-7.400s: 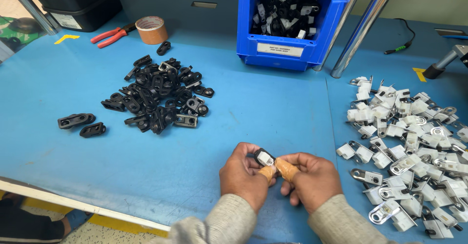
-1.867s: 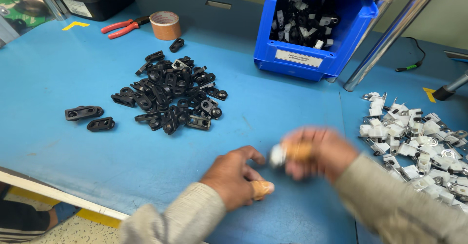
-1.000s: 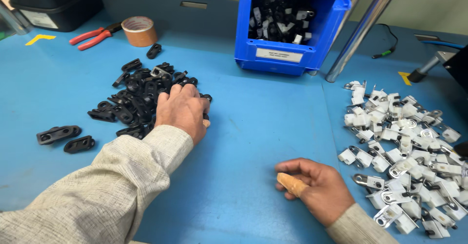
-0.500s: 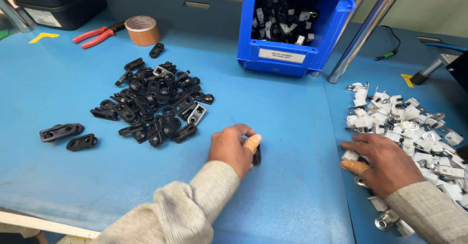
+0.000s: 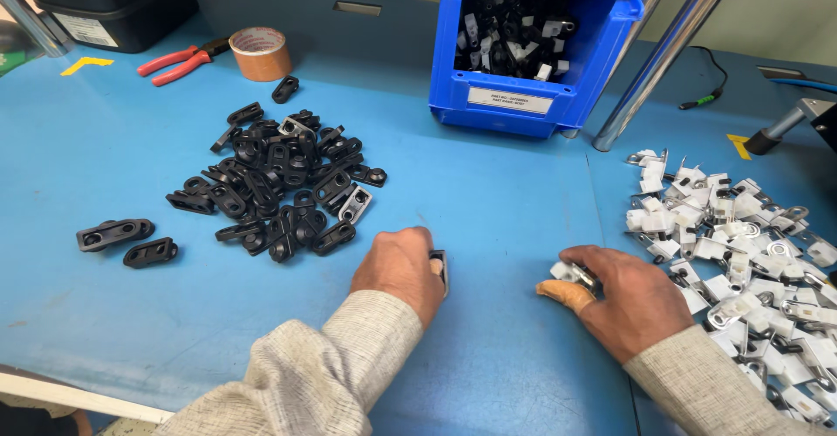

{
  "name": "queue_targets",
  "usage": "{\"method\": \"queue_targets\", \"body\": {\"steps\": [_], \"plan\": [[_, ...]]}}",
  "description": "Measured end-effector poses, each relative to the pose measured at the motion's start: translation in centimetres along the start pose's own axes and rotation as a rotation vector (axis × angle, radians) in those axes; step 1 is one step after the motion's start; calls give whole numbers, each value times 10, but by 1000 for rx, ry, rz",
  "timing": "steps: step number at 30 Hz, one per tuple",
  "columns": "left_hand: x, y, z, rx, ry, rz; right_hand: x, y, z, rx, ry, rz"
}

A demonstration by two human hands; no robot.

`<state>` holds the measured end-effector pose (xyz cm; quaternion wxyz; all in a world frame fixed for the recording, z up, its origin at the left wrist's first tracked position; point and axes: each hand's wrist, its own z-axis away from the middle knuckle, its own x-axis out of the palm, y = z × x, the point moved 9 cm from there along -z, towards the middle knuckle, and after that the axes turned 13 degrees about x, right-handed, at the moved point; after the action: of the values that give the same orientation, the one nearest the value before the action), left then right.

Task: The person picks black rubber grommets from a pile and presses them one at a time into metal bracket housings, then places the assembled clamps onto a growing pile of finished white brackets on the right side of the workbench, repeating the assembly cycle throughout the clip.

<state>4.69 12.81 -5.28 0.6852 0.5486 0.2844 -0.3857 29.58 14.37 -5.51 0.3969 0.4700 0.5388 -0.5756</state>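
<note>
My left hand (image 5: 403, 270) rests on the blue table (image 5: 488, 200), closed on a black plastic clip (image 5: 440, 270) that shows at its right side. To its left lies a pile of black plastic clips (image 5: 279, 187). My right hand (image 5: 623, 296) holds a white and metal clip (image 5: 571, 273) between thumb and fingers; the thumb wears a tan finger cover. To its right spreads a heap of white and metal clips (image 5: 741, 262). The two hands are apart, about a hand's width between them.
A blue bin (image 5: 532, 48) with dark and white parts stands at the back. Two black clips (image 5: 126, 240) lie apart at the left. Red pliers (image 5: 179, 59), a tape roll (image 5: 260, 51) and a black box (image 5: 105, 4) sit far left. A metal post (image 5: 667, 52) rises beside the bin.
My left hand drew back from the black pile with a black clip. My right hand reached to the white heap, took a white clip and has moved back toward the middle.
</note>
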Motion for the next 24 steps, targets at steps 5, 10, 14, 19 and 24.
{"method": "queue_targets", "body": {"steps": [5,10,14,19,24], "plan": [[-5,-2,4,-15,24,48,-1,-5,-5,14,-52,106],[1,-3,7,-59,17,126,-25,-17,-5,-10,-73,-103],[5,5,6,-38,26,107,-9,-41,17,-2,-7,-173],[10,7,8,-48,-27,92,10,-45,30,-51,47,-171],[11,7,10,-65,-78,87,12,-36,31,-80,119,-155]]}}
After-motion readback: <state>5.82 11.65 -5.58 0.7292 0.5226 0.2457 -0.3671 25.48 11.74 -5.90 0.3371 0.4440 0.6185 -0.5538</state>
